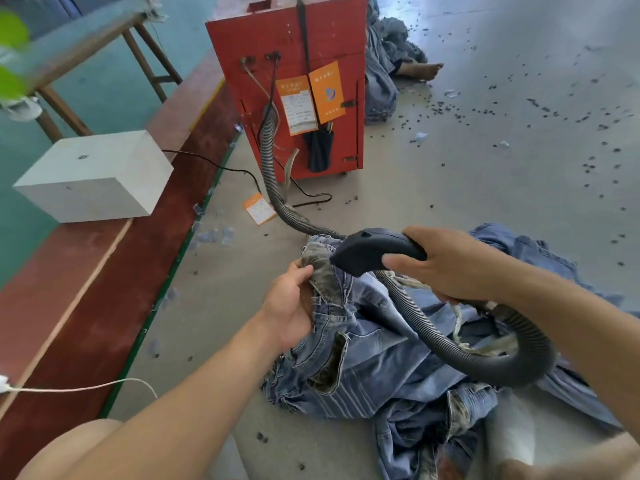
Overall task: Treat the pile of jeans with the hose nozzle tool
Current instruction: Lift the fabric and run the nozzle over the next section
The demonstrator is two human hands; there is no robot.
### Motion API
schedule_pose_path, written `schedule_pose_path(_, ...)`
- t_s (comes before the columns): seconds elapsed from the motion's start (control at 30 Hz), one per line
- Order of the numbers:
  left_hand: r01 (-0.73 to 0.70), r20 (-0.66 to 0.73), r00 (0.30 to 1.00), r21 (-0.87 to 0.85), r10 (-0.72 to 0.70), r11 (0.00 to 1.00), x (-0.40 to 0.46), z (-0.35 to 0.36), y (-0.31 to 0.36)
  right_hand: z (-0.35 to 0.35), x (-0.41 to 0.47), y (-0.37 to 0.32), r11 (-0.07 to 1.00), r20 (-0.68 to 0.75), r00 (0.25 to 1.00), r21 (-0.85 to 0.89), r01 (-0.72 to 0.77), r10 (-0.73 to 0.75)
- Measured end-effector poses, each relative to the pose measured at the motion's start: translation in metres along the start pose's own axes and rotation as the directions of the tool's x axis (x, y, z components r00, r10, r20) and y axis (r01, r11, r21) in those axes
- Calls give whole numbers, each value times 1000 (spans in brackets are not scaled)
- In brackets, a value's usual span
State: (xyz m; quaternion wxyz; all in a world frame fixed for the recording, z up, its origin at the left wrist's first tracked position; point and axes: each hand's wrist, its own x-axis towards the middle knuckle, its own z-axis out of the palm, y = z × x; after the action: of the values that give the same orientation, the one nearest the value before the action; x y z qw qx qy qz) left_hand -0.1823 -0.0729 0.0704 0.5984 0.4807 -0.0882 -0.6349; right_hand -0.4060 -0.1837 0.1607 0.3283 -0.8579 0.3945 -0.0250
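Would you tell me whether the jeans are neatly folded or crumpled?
Crumpled: the jeans lie in a loose heap on the floor.

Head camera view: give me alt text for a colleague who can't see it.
The right hand holds a black plastic hose nozzle tool against a fold of blue denim jeans gripped by the left hand. Its grey ribbed hose runs over the concrete floor to a red metal cabinet.

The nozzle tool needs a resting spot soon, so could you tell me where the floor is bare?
Bare concrete lies between the jeans pile and the green floor stripe. Right of the red cabinet dark debris is scattered. The pile itself is crowded with hose.
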Motion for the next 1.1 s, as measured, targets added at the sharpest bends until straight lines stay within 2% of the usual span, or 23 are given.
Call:
schedule_pose_path(0.07, 45, -34, 998, -16, -46, 999, 3, -3, 3, -4, -7, 4, 1000, 110, 994, 1, 20, -20)
schedule_pose_path(0.13, 103, -59, 993, 20, -102, 994, 4, -4, 3, 4, -5, 2, 996, 152, 988, -73, 48, -37)
schedule_pose_path(0.23, 129, -116, 986, 55, -122, 990, 7, -3, 1, 22, 6, -5, 978, 86, 994, -190, 80, -65)
schedule_pose_path(0.4, 11, -223, 975, 173, 29, 985, 13, -6, 3, 32, 6, -8, 990, -101, 994, -140, 34, -48)
schedule_pose_path(0.47, -3, -200, 979, 151, 33, 989, 12, -5, 2, 26, 3, -4, 995, -124, 992, -102, 13, -25)
schedule_pose_path(0.57, 8, -101, 995, 80, 0, 997, 6, 0, 4, 14, -4, -5, 999, 46, 999, -43, 18, -16)
schedule_pose_path(0.63, 25, -51, 998, 63, -22, 998, 3, 1, 4, 16, -4, -6, 997, 103, 994, -73, 25, -17)
schedule_pose_path(0.8, 138, -35, 990, 178, -134, 974, -3, 1, 5, 17, 7, -13, 997, -68, 997, -71, -42, 37)
schedule_pose_path(0.83, 156, -33, 988, 195, -153, 968, -5, 2, 5, 12, 7, -12, 998, -70, 996, -35, -55, 52)
schedule_pose_path(0.9, 156, -17, 988, 201, -156, 967, -6, 1, 4, 1, 1, -9, 997, 16, 998, 42, -62, 62)
schedule_pose_path(1.0, 135, 22, 990, 188, -142, 973, -8, 1, 3, -1, -6, -11, 999, 120, 992, -21, -42, 44)
schedule_pose_path(1.1, 154, 78, 983, 154, -168, 976, -12, 1, 0, 12, 4, -16, 994, -24, 999, -99, -45, 43)
